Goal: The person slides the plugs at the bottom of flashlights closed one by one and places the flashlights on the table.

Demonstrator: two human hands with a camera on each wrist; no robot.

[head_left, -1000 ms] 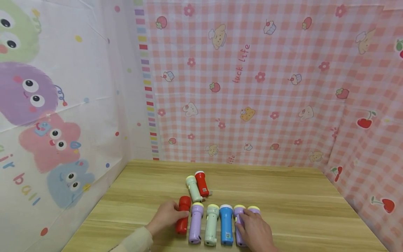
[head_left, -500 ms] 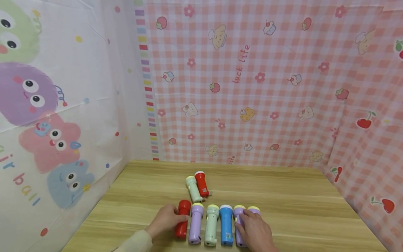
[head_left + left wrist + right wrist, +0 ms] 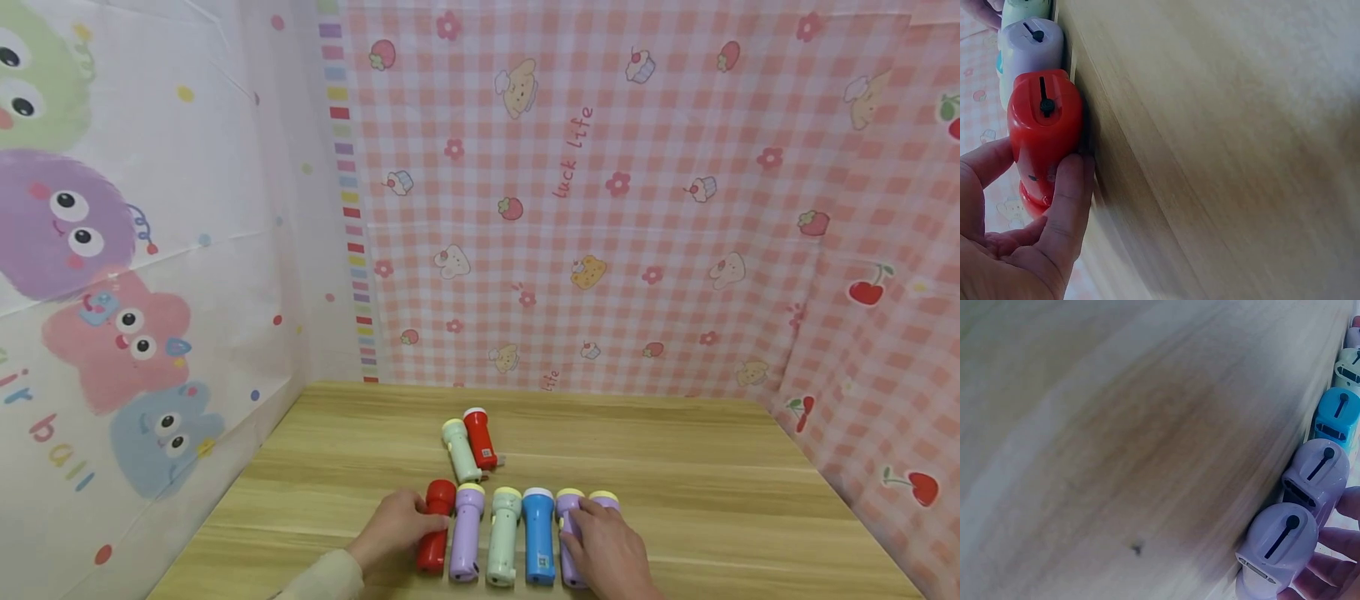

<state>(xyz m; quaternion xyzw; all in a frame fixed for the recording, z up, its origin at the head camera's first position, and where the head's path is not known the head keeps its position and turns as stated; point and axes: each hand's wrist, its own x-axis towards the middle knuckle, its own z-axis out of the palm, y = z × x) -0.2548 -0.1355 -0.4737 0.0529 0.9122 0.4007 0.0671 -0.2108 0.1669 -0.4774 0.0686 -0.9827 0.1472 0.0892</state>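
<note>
A red flashlight (image 3: pixel 433 552) lies at the left end of a row, lens end away from me. My left hand (image 3: pixel 392 525) grips it from the side, thumb and fingers around its body, as the left wrist view also shows. Beside it lie a purple flashlight (image 3: pixel 467 533), a pale green flashlight (image 3: pixel 504 537) and a blue flashlight (image 3: pixel 538 537). At the right end, my right hand (image 3: pixel 611 550) holds two purple flashlights (image 3: pixel 1279 540) side by side, thumb on the inner one and fingers over the outer one. The hand covers much of both in the head view.
Behind the row, another pale green flashlight (image 3: pixel 461 450) and another red flashlight (image 3: pixel 481 437) lie aslant and close together. The wooden table (image 3: pixel 690 467) meets a pink checked cloth (image 3: pixel 480 292) at the back and a white printed cloth (image 3: pixel 247 208) on the left.
My left hand has drawn the red flashlight a little toward me, nearly level with the row. The right hand and the other flashlights stay where they were.
</note>
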